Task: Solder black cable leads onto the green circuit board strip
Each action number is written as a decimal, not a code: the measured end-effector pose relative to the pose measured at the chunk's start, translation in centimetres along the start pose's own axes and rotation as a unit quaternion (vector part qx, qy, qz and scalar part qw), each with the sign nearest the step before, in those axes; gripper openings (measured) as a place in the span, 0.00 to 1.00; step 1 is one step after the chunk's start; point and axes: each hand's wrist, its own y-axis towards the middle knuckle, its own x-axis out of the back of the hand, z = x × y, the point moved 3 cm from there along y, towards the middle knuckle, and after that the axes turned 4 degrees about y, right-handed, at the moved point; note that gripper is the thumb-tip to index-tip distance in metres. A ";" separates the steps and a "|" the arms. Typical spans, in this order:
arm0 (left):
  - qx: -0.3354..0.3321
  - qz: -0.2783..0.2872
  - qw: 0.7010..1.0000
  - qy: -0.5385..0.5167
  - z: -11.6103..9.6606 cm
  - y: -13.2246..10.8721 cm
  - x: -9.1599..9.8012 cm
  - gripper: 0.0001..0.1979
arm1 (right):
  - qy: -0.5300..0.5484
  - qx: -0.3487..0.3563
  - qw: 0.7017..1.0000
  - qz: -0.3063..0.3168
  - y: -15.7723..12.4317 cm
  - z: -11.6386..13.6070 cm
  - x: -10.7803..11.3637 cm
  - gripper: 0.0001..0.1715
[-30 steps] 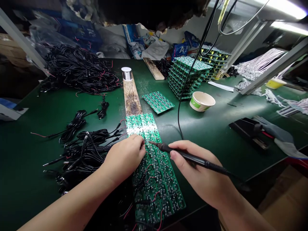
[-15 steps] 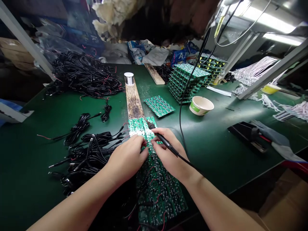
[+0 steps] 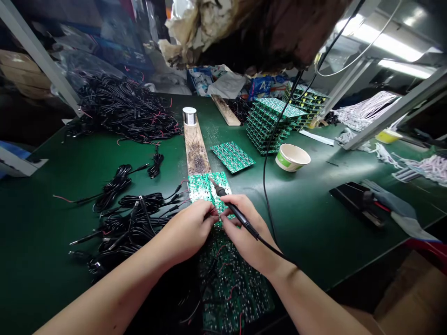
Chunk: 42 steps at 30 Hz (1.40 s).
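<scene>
My right hand (image 3: pixel 246 228) is closed around a black soldering iron (image 3: pixel 239 215), its tip pointing away from me over the green circuit boards (image 3: pixel 200 186). My left hand (image 3: pixel 190 228) is pinched above the same boards, its fingertips meeting those of my right hand. Between them seems to be a thin wire end, too small to make out well. Red wire ends run from black cables (image 3: pixel 143 204) to the left edge of the boards. Nearer to me, a darker stretch of boards (image 3: pixel 240 274) carries more red wires.
A scorched wooden strip (image 3: pixel 197 149) with a shiny metal tin (image 3: pixel 189 116) lies beyond the boards. Right of it are a single board (image 3: pixel 233 157), stacked boards (image 3: pixel 267 125) and a paper bowl (image 3: pixel 292 157). Heaped black cables (image 3: pixel 122 109) lie far left. The iron's cord hangs at right.
My fingertips have come together over the boards, and both hands sit slightly lower in the view. The soldering iron stays in my right hand. The camera view has shifted a little.
</scene>
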 end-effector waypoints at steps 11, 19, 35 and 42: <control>0.007 -0.015 0.981 0.193 -0.8 -0.1 -0.9 0.11 | -0.062 -0.088 0.992 -0.071 -3.5 2.3 6.5 0.11; 0.023 -0.009 0.978 0.208 -0.9 0.2 -0.8 0.10 | -0.043 -0.134 0.987 -0.071 -5.2 3.3 7.6 0.12; 0.014 -0.007 0.979 0.204 -0.9 0.1 -0.8 0.10 | -0.080 -0.115 0.990 -0.002 -4.4 4.4 7.2 0.09; 0.015 -0.004 0.978 0.209 -1.2 0.2 -0.8 0.10 | -0.072 -0.108 0.988 -0.080 -4.4 4.8 8.3 0.12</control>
